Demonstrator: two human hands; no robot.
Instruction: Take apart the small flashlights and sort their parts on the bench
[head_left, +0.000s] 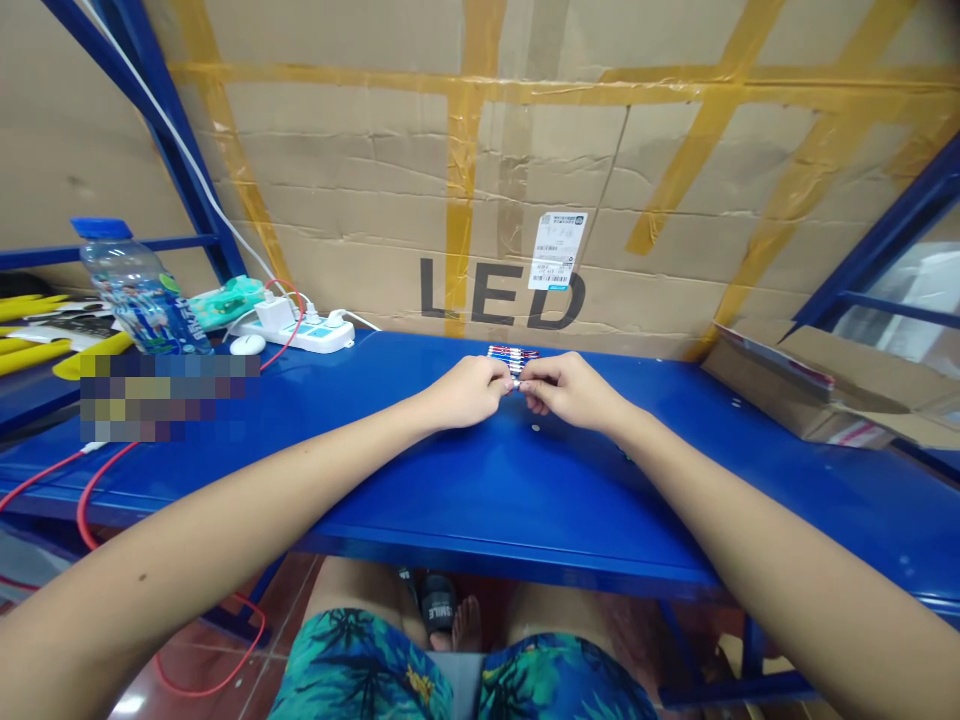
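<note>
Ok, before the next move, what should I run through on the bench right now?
Both hands on the piece: left hand and right hand meet at the strip of small red, white and blue pieces: ok.
What those pieces are: cannot tell, too small.
Firmness of the grip: cannot tell, the fingers cover it.
Small round metal piece on the blue metal bench: not ok, it lies loose just below the hands.
Power strip: ok, at the back of the bench, apart from the hands.
Cardboard carton: ok, at the right end, apart from the hands.
</note>
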